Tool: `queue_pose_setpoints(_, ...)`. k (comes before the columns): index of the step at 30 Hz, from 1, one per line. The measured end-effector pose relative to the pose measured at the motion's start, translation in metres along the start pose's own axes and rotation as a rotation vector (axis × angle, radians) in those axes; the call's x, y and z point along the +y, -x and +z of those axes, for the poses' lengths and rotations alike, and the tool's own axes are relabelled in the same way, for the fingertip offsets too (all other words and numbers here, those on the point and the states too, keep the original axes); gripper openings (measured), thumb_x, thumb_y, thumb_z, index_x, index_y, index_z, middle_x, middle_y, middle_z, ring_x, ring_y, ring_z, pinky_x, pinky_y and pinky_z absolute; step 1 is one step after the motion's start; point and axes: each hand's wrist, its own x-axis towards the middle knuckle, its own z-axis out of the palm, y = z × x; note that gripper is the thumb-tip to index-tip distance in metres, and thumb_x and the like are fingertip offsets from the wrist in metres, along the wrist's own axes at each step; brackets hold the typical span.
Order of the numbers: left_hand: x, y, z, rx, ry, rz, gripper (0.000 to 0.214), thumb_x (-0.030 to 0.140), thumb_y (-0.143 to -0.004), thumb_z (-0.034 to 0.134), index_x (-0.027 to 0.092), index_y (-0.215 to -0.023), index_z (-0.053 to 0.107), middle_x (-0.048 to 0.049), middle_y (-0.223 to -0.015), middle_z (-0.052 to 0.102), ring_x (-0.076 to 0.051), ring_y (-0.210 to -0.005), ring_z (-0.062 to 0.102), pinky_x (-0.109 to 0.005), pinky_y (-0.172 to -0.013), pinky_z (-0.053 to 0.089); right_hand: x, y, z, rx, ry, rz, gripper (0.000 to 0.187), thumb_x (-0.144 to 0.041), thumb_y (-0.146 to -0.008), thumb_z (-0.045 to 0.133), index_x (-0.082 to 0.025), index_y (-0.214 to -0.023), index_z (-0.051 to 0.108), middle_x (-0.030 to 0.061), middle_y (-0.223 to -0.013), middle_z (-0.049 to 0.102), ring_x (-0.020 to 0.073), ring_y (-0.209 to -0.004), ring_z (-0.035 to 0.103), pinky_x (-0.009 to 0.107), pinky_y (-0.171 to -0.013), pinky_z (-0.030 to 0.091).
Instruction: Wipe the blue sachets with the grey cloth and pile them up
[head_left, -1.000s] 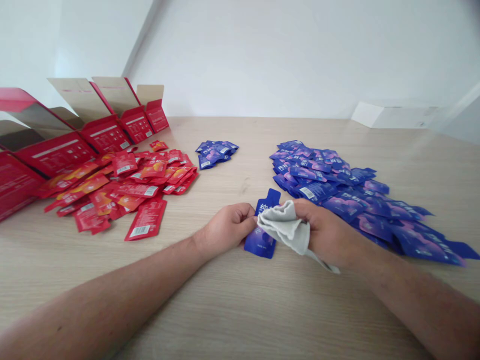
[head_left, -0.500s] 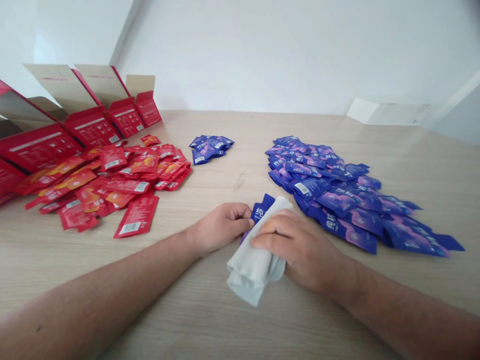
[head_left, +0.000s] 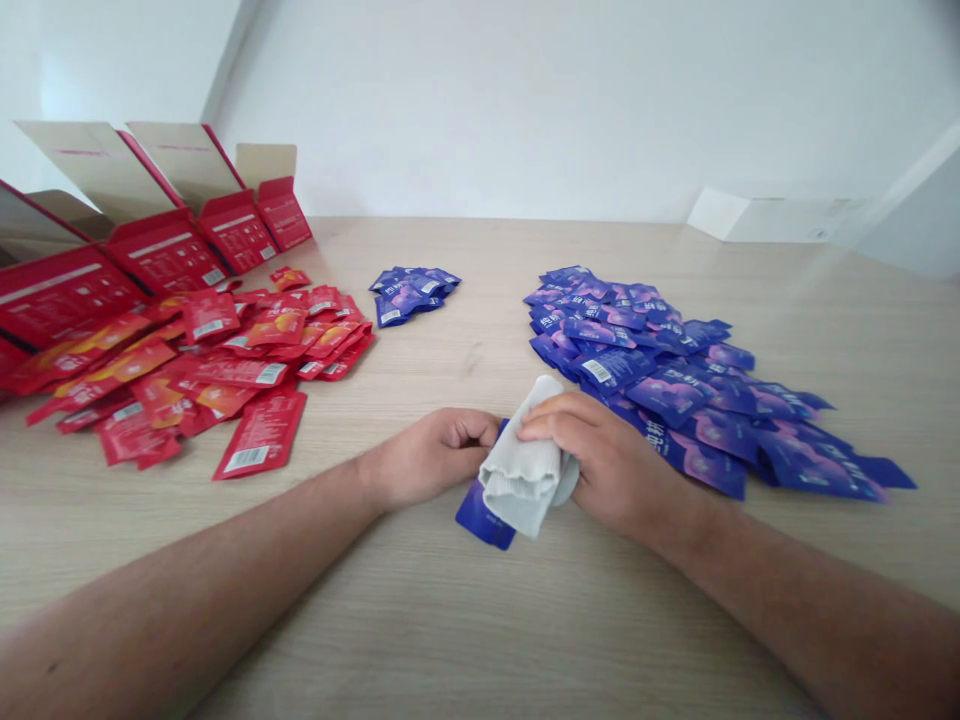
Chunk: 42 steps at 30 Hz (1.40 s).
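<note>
Status: one blue pouch [head_left: 486, 524] being worked, tilted, near side of the table [head_left: 420, 630], between the red and blue heaps. Cannot tell whether lifted slightly or resting on the surface.

Left hand [head_left: 431, 462]: narrow pinch, thumb against curled fingers, on the left edge of the pouch. Right hand [head_left: 611, 462]: closed round a folded white cloth [head_left: 525, 485], ribbed at the edge, laid over most of the pouch face. Lower end of the pouch exposed, plus a sliver near the top. Pressure under the cloth: cannot tell.

Progress, judged from layout only: wiping of this single pouch apparently under way, not yet complete. Small blue group [head_left: 414, 292], far side, well apart from the rest: possibly the finished lot, few in number. Large blue heap [head_left: 652, 365], to the right: possibly the remainder, much bulkier; early in the blue lot on that reading. Done/undone split not confirmable, no mark visible on either group.

Also noted: red pouches [head_left: 225, 350] in a loose heap at left, out of either grip, stage unknown. Red cartons [head_left: 169, 252] behind, flaps raised, contents not visible. White box [head_left: 772, 218] at far right, against the wall
</note>
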Motion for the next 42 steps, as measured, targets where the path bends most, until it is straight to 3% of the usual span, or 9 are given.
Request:
queue_pose_setpoints(4,0.0011,0.0004,0.0008,-0.016,-0.003,0.012,0.017,0.027,-0.086,0.062,0.016,-0.073,0.06,-0.0012,-0.08,0.06,-0.013,-0.075,0.055,-0.025,-0.071,0.046,-0.0021,-0.0005,-0.0005,-0.135,0.015,-0.118,0.023,-0.014,-0.093,0.057,-0.018,-0.114,0.065,0.0106,-0.118,0.065,0.0249,-0.117,0.056,0.043,-0.106,0.046)
queue_pose_setpoints(9,0.0026,-0.0002,0.0017,-0.018,0.004,0.014,0.019,0.027,-0.087,0.06,0.016,-0.071,0.059,-0.0014,-0.082,0.061,-0.013,-0.074,0.055,-0.024,-0.07,0.045,0.0017,0.0001,-0.0012,-0.034,-0.006,0.021,0.027,-0.012,-0.091,0.06,-0.018,-0.117,0.063,0.0105,-0.114,0.065,0.0241,-0.111,0.059,0.042,-0.1,0.049)
queue_pose_setpoints(14,0.0041,-0.001,0.0021,-0.031,-0.009,0.011,0.018,0.026,-0.089,0.06,0.015,-0.075,0.059,-0.0012,-0.082,0.06,-0.013,-0.074,0.054,-0.024,-0.069,0.045,-0.002,0.0,-0.0034,-0.135,0.035,-0.113,0.02,-0.015,-0.095,0.055,-0.018,-0.112,0.065,0.0099,-0.118,0.066,0.0237,-0.115,0.057,0.041,-0.105,0.046)
queue_pose_setpoints(19,0.0052,-0.0019,0.0024,-0.033,-0.004,0.043,0.021,0.026,-0.089,0.06,0.014,-0.072,0.055,-0.0004,-0.08,0.058,-0.011,-0.072,0.052,-0.024,-0.067,0.044,0.0006,0.0,-0.0044,-0.046,0.033,-0.012,0.022,-0.014,-0.092,0.059,-0.016,-0.114,0.064,0.0102,-0.112,0.066,0.0242,-0.107,0.06,0.043,-0.097,0.05)
queue_pose_setpoints(24,0.0054,-0.0007,0.003,-0.038,-0.02,0.057,0.018,0.022,-0.09,0.058,0.013,-0.074,0.057,-0.0017,-0.083,0.06,-0.013,-0.076,0.054,-0.025,-0.069,0.043,-0.0014,0.0002,-0.0036,-0.117,0.042,-0.121,0.019,-0.016,-0.094,0.057,-0.018,-0.111,0.065,0.0094,-0.116,0.066,0.0242,-0.112,0.058,0.042,-0.102,0.047)
queue_pose_setpoints(28,0.0055,-0.0011,0.0036,-0.037,0.011,0.054,0.02,0.022,-0.09,0.058,0.014,-0.073,0.055,-0.001,-0.082,0.059,-0.012,-0.073,0.053,-0.025,-0.067,0.042,0.0014,0.0008,-0.0041,-0.041,0.038,-0.017,0.022,-0.013,-0.092,0.059,-0.017,-0.114,0.064,0.0098,-0.111,0.067,0.0244,-0.106,0.06,0.043,-0.097,0.05)
queue_pose_setpoints(33,0.0054,-0.0014,0.0044,-0.034,-0.018,0.056,0.019,0.022,-0.091,0.058,0.014,-0.074,0.056,-0.0015,-0.084,0.06,-0.012,-0.075,0.053,-0.026,-0.069,0.043,-0.0017,0.0019,-0.0042,-0.117,0.053,-0.144,0.017,-0.017,-0.095,0.057,-0.018,-0.11,0.066,0.01,-0.114,0.067,0.024,-0.111,0.059,0.042,-0.101,0.048)
queue_pose_setpoints(38,0.0056,-0.0015,0.0057,-0.047,0.023,0.057,0.022,0.023,-0.092,0.057,0.014,-0.072,0.054,-0.0001,-0.081,0.057,-0.011,-0.073,0.05,-0.025,-0.068,0.042,0.0001,0.0031,-0.004,-0.06,0.067,-0.002,0.021,-0.014,-0.093,0.059,-0.017,-0.112,0.065,0.0095,-0.111,0.066,0.0238,-0.106,0.059,0.042,-0.097,0.049)
queue_pose_setpoints(42,0.0061,-0.002,0.005,-0.057,0.017,0.06,0.017,0.02,-0.09,0.057,0.014,-0.074,0.055,-0.0008,-0.083,0.058,-0.012,-0.075,0.052,-0.026,-0.069,0.041,-0.004,0.002,-0.0047,-0.144,0.069,-0.131,0.018,-0.017,-0.095,0.057,-0.018,-0.11,0.066,0.0086,-0.113,0.067,0.0236,-0.109,0.058,0.041,-0.099,0.048)
